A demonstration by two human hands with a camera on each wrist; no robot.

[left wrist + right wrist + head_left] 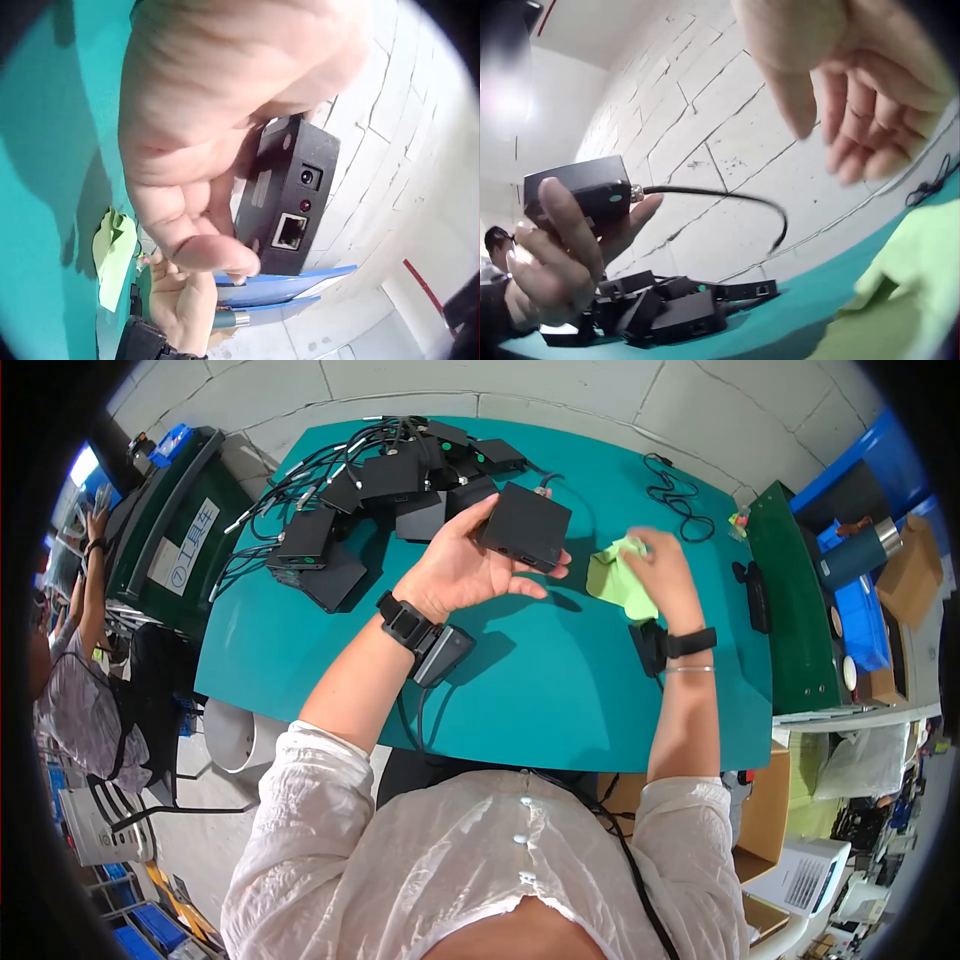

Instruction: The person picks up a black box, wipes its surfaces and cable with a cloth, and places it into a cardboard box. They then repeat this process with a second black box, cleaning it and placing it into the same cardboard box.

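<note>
My left hand (462, 572) grips a small black electronic box (530, 522) above the table, the thumb on one side and fingers underneath. In the left wrist view, the box's end (300, 206) shows a round power socket, a small red light and a network port. A short black cable (727, 193) leaves its other end, seen in the right wrist view. My right hand (665, 572) hovers over a light green cloth (618, 582) on the table. Its fingers (862, 112) are loosely bent, with nothing between them, and the cloth lies below.
A heap of similar black boxes (390, 478) with cables (320, 465) covers the table's back left. A coiled black cable (680, 495) lies at the back right. Green cabinets (795, 610) flank the table (560, 700). Another person (85, 690) is at the far left.
</note>
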